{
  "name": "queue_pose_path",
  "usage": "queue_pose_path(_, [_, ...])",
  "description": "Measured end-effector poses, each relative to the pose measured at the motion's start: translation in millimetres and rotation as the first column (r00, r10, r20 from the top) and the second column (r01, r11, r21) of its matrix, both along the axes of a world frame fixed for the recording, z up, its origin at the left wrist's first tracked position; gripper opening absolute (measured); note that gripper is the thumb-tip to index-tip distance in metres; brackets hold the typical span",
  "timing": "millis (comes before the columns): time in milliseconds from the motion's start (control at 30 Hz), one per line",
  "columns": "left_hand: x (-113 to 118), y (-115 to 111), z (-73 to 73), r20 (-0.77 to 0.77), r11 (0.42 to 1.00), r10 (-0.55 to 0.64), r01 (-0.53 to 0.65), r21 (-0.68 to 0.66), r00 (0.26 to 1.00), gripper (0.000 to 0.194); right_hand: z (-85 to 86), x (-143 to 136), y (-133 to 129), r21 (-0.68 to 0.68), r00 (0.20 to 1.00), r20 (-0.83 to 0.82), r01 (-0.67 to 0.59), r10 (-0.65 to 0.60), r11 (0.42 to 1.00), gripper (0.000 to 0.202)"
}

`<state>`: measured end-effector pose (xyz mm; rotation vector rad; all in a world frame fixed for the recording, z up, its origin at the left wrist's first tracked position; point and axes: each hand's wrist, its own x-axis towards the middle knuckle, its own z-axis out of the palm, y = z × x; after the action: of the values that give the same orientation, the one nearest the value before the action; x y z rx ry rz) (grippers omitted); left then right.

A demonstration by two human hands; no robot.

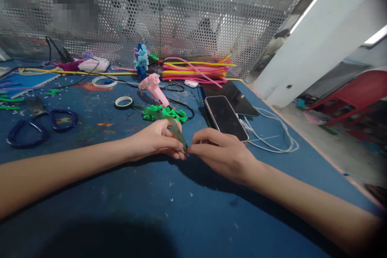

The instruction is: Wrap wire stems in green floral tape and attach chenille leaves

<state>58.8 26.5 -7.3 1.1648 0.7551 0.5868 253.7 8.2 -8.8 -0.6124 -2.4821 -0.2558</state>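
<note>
My left hand is closed with a strip of dark green tape pinched between thumb and fingers. The strip runs back over green fuzzy pipe-cleaner pieces to its tape roll, which lies on the table to the left. Close beside it, my right hand pinches with thumb and forefinger near the tape's lower end. A small dark tip shows between the two hands, too little of it to name. Both hands hover just above the blue tabletop.
Behind the hands lie a pink glue gun, a bundle of pink and yellow pipe cleaners and blue fuzzy flowers. A phone and white cable are at right. Blue-handled scissors lie at left. A perforated metal screen stands behind.
</note>
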Motion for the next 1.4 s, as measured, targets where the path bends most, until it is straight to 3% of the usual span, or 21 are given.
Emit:
queue_pose_path(233, [2, -8, -3.0, -0.131, 0.97, 0.083, -0.05, 0.239, 0.988, 0.042, 2.3, 0, -2, -0.212, 1.0, -0.025, -0.003, -0.002, 0.977, 0.022])
queue_pose_path(500, [5, -17, -1.0, -0.241, 0.948, 0.069, 0.012, 0.319, 0.968, 0.044, -0.8, -2, -6, -0.33, 1.0, -0.01, -0.016, 0.014, 0.944, 0.017])
queue_pose_path(633, [6, -20, 1.8, -0.285, 0.919, 0.111, 0.011, 0.394, 0.952, 0.037, -1.1, -3, -7, -0.32, 0.999, 0.039, 0.014, -0.001, 0.947, 0.017])
queue_pose_path(767, [6, -18, 3.7, -0.296, 0.94, 0.102, 0.005, 0.342, 0.95, 0.043, 2.9, -4, -9, -0.201, 0.991, 0.123, 0.079, -0.055, 0.976, 0.02])
queue_pose_path(867, [6, -15, 5.4, -0.269, 0.961, 0.074, 0.003, 0.275, 0.96, 0.046, 8.5, -1, -8, 0.024, 0.986, 0.143, 0.085, -0.087, 0.996, 0.019])
queue_pose_path(1000, [3, -10, 9.7, -0.29, 0.981, 0.017, 0.04, 0.19, 0.957, 0.051, 13.8, 8, -7, 0.273, 0.991, 0.101, 0.061, -0.092, 0.96, 0.016])
queue_pose_path(1200, [-2, -8, 14.6, -0.23, 0.993, -0.096, 0.109, 0.044, 0.968, 0.059, 15.8, 14, -7, 0.392, 0.999, 0.039, -0.05, 0.038, 0.918, 0.014])
queue_pose_path(1400, [-3, -11, 16.2, -0.166, 0.984, -0.172, 0.163, -0.068, 0.971, 0.059, 15.4, 13, -7, 0.399, 0.993, 0.046, -0.121, 0.112, 0.909, 0.014])
